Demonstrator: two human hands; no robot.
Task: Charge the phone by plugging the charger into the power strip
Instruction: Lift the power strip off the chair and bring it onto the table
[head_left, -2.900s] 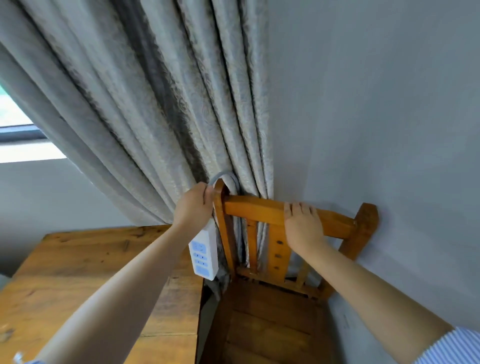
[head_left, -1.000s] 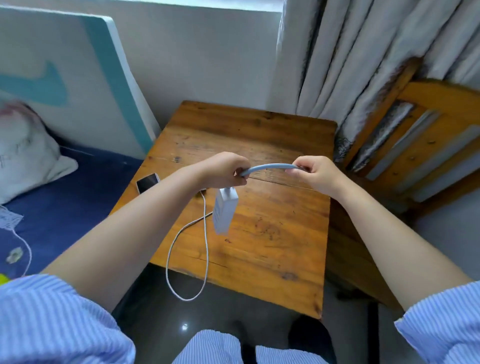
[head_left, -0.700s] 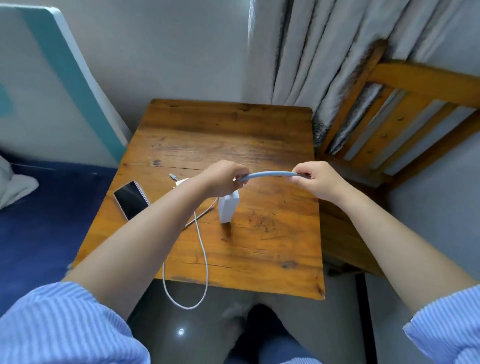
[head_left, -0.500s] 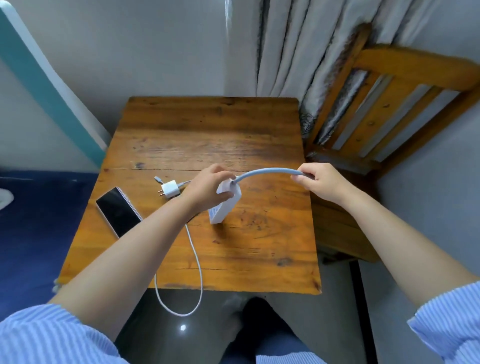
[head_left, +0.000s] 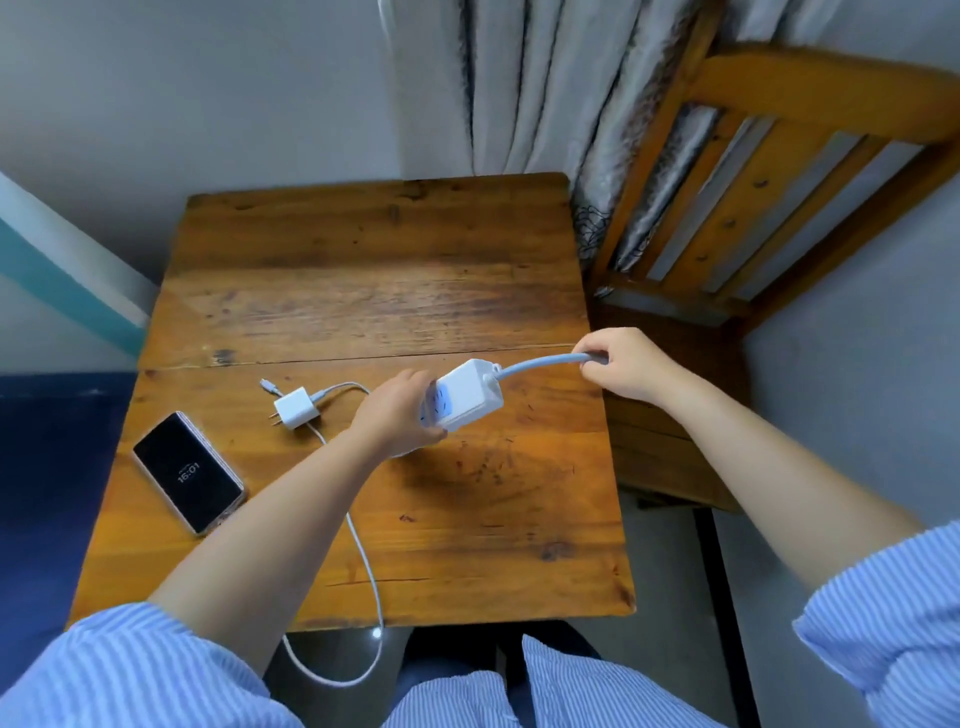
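You are working at the wooden table (head_left: 363, 270), and going from its left side, the phone (head_left: 188, 472) is lying face up with its screen lit, near the left edge and not yet joined to anything. Just right of it the charger (head_left: 296, 408) is resting on the wood with its prongs bare and its white cable (head_left: 363, 551) trailing off the near edge. Your left hand (head_left: 397, 415) is clamping round the near end of the power strip (head_left: 465, 396), tilting it just above the table, while your right hand (head_left: 621, 366) is pinching its grey cord (head_left: 540, 362). You are bringing the strip to the table; next you will likely need to lay it flat, sockets up, and free a hand for the charger. Half a second ago the strip was hanging nearly upright; now it is leaning over with its socket face showing.
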